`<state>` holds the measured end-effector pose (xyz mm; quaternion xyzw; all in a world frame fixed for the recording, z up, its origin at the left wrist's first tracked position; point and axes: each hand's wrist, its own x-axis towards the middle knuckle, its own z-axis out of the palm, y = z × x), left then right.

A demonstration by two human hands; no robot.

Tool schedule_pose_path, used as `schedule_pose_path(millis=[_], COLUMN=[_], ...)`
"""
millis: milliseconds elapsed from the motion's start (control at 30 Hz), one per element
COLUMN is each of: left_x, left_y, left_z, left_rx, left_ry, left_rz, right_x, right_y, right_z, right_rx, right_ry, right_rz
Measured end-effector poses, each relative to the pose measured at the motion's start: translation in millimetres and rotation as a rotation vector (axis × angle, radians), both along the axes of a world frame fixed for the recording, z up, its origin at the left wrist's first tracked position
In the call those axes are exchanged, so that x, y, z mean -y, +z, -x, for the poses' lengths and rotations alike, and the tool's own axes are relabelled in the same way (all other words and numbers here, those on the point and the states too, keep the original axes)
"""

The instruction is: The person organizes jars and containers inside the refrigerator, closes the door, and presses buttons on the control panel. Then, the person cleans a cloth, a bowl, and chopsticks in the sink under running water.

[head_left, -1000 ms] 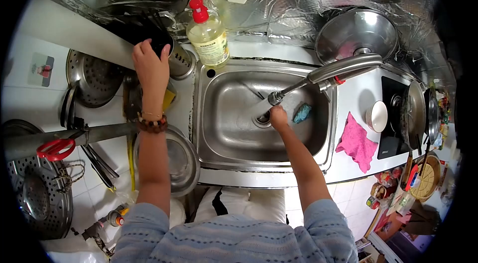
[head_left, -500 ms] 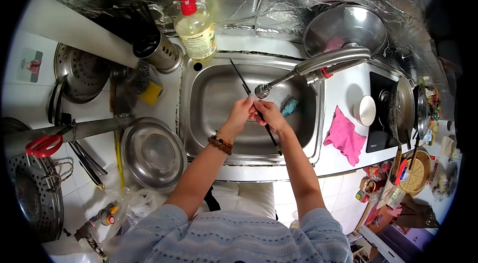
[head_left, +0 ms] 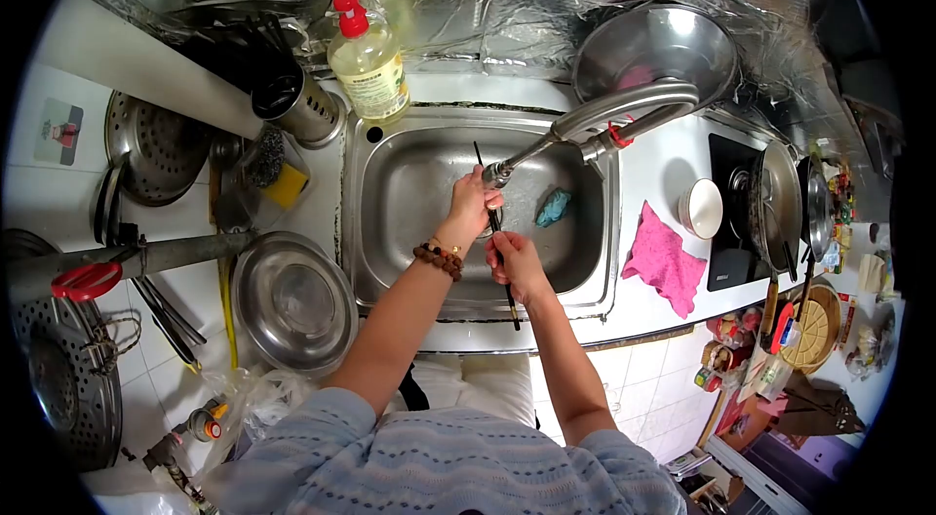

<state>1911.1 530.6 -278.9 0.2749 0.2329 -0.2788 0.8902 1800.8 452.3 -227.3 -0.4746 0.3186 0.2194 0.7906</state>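
Note:
Dark chopsticks point(head_left: 510, 300) run lengthwise over the steel sink point(head_left: 400, 193), held by both hands. My left hand point(head_left: 470, 207), with beads at the wrist, is closed around their upper part, just below the faucet head point(head_left: 496, 175). Lower down, my right hand point(head_left: 514, 262) pinches the same chopsticks near their middle. One end points to the back of the sink, the other reaches its front rim. How many chopsticks there are cannot be told. A crumpled teal cloth point(head_left: 553, 207) lies in the basin, right of my hands.
Behind the sink stand a soap bottle point(head_left: 372, 76) and a perforated utensil holder point(head_left: 310, 109). A steel basin point(head_left: 295, 301) is at the left. Right of the sink are a pink cloth point(head_left: 664, 260), a white bowl point(head_left: 701, 209) and a pan point(head_left: 777, 203). A large steel bowl point(head_left: 655, 52) leans behind.
My left hand has come from the utensil holder to the sink. Chopsticks are now in both hands, and since half a second ago my right hand has slid down toward the front end.

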Motion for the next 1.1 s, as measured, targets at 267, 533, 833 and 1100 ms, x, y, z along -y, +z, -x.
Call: schedule_pose_path(millis=[267, 533, 833, 1100], left_x=[-16.9, -12.4, -10.2, -13.9], left_y=[-6.1, -10.3, -0.4, -8.1], left_z=[-24.1, -14.5, -2.7, -37.5], left_rx=[0.008, 0.021, -0.114, -0.154], left_ry=[-0.112, -0.243, -0.164, -0.121], left_rz=[-0.205, -0.201, -0.037, -0.255], right_x=[-3.4, 7.9, -21.9, -19.8], right_y=[18.6, 3.8, -4.2, 20.1], right_z=[31.7, 4.6, 2.6, 21.6], right_rx=[0.019, 0.02, -0.049, -0.062], right_ry=[0.023, -0.097, -0.061, -0.045], right_rz=[-0.043, -0.291, -0.062, -0.084])
